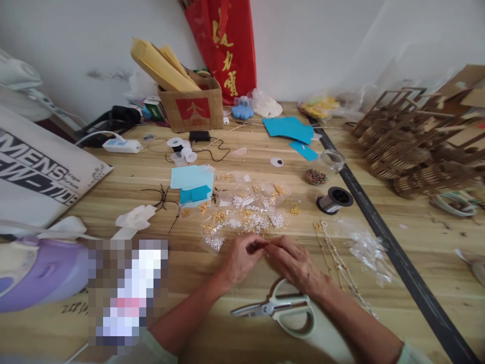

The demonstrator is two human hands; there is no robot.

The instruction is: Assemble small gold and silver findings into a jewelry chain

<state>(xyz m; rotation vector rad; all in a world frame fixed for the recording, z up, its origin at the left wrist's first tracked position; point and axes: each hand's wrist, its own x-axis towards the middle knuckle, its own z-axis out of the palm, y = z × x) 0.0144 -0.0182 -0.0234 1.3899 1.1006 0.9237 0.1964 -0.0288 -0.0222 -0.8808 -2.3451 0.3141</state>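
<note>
My left hand (243,259) and my right hand (292,262) meet fingertip to fingertip just in front of small bags of gold and silver jewellery findings (255,221). Both are closed in a pinch, and whatever lies between the fingers is too small to make out. Below my right hand a pair of scissors (278,307) with pale green handles lies on the wooden table, blades pointing left. Gold and silver chains (337,253) stretch out to the right of that hand. Behind them stands a spool of wire (334,200).
A clear jar of dark beads (317,175) lies behind the spool. Stacked brown wooden baskets (413,136) fill the right side. Teal cards (290,129), a cardboard box (195,108) and a red bag (231,50) are at the back. A pixelated object (131,298) lies left.
</note>
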